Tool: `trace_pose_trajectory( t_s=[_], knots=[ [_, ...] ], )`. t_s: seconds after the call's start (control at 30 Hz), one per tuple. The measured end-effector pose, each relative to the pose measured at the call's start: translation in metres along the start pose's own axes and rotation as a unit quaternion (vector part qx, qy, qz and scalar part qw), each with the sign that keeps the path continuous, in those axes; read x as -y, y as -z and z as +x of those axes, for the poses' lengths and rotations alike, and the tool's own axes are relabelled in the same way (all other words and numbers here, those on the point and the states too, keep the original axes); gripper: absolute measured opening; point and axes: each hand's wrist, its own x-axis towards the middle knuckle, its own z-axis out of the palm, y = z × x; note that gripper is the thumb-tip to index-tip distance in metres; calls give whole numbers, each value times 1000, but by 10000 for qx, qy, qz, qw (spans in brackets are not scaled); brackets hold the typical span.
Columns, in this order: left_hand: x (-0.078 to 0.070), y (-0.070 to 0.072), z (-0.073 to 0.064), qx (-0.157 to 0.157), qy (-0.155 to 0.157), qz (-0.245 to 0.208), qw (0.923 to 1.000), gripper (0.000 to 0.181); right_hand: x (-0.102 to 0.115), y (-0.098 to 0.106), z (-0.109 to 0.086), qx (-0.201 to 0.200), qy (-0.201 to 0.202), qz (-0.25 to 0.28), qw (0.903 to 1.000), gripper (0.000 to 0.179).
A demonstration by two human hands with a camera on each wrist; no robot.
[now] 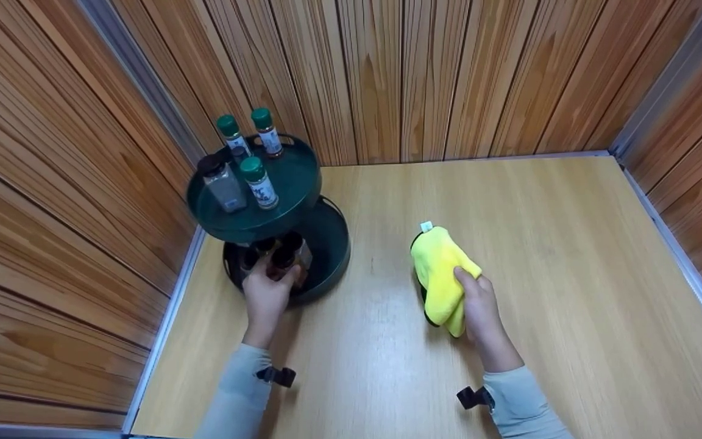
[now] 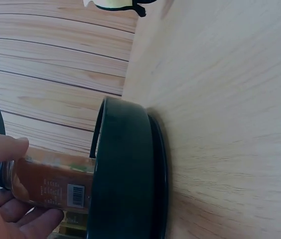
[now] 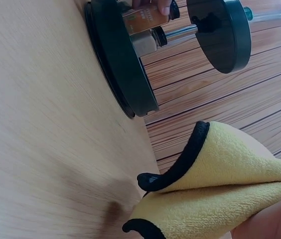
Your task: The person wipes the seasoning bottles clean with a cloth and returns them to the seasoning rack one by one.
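My left hand (image 1: 265, 300) reaches into the lower tier (image 1: 334, 253) of a dark green two-tier turntable rack. Its thumb and fingers grip a spice jar (image 2: 51, 184) of orange-brown powder near the dark lid. In the left wrist view the jar's base is behind the tier's raised wall (image 2: 123, 174). Other dark-lidded jars stand close by, partly hidden under the upper tier (image 1: 295, 180). Over the tabletop at the right, my right hand (image 1: 482, 308) holds a folded yellow cloth (image 1: 442, 268) with black edging and a small white tag.
On the upper tier stand several jars: green-lidded shakers (image 1: 259, 183) and a dark-lidded square jar (image 1: 223, 183). Wood-panelled walls (image 1: 424, 79) enclose the pale wooden table (image 1: 570, 256) at the back and both sides. The rack is near the left wall.
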Motion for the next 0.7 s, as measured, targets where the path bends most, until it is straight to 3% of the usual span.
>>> trace_pose_trajectory(
  t_s=[0.13, 0.43, 0.7],
  knots=[
    [3, -2, 1, -152, -98, 350, 9992, 50, -1, 0, 0, 1, 65, 74, 10000, 36],
    [8, -3, 2, -41, 179, 846, 9962, 48, -1, 0, -1, -137, 53, 99, 9998, 32],
    [11, -4, 1, -31, 218, 922, 9955, 46, 0, 0, -1, -198, 64, 122, 9997, 34]
  ],
)
